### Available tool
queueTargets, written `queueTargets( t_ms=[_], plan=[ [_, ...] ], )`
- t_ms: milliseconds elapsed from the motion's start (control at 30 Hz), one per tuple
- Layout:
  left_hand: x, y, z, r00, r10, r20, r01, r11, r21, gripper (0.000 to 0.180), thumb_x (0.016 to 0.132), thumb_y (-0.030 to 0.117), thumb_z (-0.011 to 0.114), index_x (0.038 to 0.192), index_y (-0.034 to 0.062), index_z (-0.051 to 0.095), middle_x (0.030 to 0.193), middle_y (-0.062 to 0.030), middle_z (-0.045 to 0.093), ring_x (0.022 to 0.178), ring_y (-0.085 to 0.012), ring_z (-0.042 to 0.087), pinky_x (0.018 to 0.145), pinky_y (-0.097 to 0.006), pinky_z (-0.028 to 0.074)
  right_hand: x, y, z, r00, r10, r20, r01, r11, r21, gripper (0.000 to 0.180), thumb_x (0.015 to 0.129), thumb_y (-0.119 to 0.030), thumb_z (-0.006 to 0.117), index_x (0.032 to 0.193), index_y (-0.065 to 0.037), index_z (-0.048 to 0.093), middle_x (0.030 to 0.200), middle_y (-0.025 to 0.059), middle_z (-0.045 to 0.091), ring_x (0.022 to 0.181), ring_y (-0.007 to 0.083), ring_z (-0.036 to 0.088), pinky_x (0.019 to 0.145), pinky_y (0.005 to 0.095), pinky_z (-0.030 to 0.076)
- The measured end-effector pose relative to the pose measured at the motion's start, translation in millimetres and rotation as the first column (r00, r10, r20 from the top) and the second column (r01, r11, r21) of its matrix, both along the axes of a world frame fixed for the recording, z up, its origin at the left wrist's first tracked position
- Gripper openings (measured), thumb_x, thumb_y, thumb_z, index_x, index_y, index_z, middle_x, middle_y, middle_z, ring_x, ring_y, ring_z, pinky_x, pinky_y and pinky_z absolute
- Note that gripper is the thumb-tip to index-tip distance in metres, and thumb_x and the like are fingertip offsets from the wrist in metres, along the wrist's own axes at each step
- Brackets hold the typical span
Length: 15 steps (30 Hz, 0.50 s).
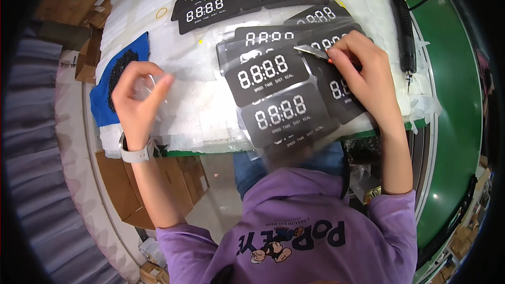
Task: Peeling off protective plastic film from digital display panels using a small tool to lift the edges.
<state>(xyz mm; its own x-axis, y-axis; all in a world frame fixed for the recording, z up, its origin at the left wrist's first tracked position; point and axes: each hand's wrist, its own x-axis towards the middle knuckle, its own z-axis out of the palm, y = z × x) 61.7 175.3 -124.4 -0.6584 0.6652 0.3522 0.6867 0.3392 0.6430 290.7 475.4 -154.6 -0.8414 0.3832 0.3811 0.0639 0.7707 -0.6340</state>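
My right hand [363,68] is closed around a craft knife [314,51] with an orange-red part. Its blade points left over a spread of black display panels [268,71] with pale digit shapes, which overlap on the table. The lower front panel [286,113] looks hazy under a clear cover, and more sheets lie blurred at the table's front edge. To the left, clear of the panels, my left hand [139,92] has thumb and fingers curled together. A faint piece of clear film [161,97] seems pinched there, partly hidden by the fingers.
Left of the panels, a blue cloth [100,100] bears a heap of small black parts [123,66]. More stacked panels [208,10] lie at the back. A black electric screwdriver [406,31] with a cord stands on the right. Below the table is a cardboard box [168,184].
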Motion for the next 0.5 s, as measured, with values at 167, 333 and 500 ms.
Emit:
queueTargets(
  t_ms=[167, 333, 500],
  plan=[
    [26.5, 29.4, 9.2, 0.987, 0.156, -0.041, -0.139, 0.949, 0.282, 0.013, 0.083, -0.001, 0.075, 0.094, 0.0011, 0.068, 0.092, -0.0041, 0.067, 0.084, -0.0128, 0.060, 0.082, -0.026, 0.048, 20.1, -13.3, 21.1, 0.987, -0.129, -0.090, 0.125, 0.991, -0.055, 0.009, 0.089, -0.007, 0.072, 0.091, 0.002, 0.069, 0.079, 0.0085, 0.064, 0.068, 0.0150, 0.060, 0.062, 0.0260, 0.046],
    [72.0, 72.1, 20.2, 0.909, -0.379, -0.174, 0.406, 0.900, 0.160, 0.022, 0.075, -0.007, 0.059, 0.095, -0.0004, 0.067, 0.094, -0.0137, 0.073, 0.092, -0.0242, 0.073, 0.079, -0.035, 0.056, 52.9, -23.6, 21.3, 0.991, -0.118, 0.059, 0.121, 0.991, -0.049, 0.009, 0.088, -0.007, 0.073, 0.086, 0.002, 0.072, 0.075, 0.0103, 0.062, 0.065, 0.0197, 0.063, 0.059, 0.0304, 0.047],
    [99.2, 106.7, -3.9, 0.914, -0.398, -0.084, 0.400, 0.916, 0.012, 0.017, 0.077, -0.005, 0.062, 0.092, 0.0014, 0.067, 0.086, -0.0126, 0.071, 0.080, -0.0277, 0.072, 0.070, -0.034, 0.055, 48.1, -31.8, 4.0, 0.970, -0.219, 0.103, 0.222, 0.975, -0.017, 0.012, 0.088, -0.012, 0.075, 0.084, -0.002, 0.070, 0.078, 0.0093, 0.064, 0.065, 0.0268, 0.067, 0.058, 0.0351, 0.049]
  ],
)
